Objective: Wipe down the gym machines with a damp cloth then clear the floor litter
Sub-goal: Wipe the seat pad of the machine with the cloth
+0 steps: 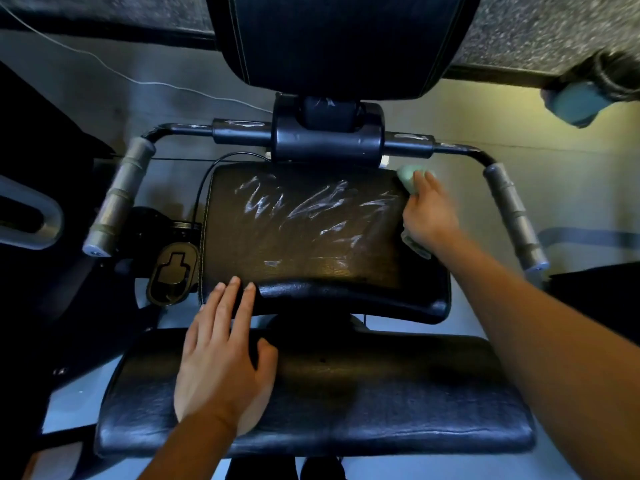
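My right hand presses a pale green cloth on the streaked black seat pad; my left hand lies flat on the front pad.

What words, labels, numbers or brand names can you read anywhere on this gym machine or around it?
None can be read.
Seat pad: only wet wipe streaks, no print.
Front pad: plain black, no label.
Back pad: stitching only, no logo.
Oval plate beside the seat: a cut-out shape, no letters.
Cloth in the right hand: no visible tag text.
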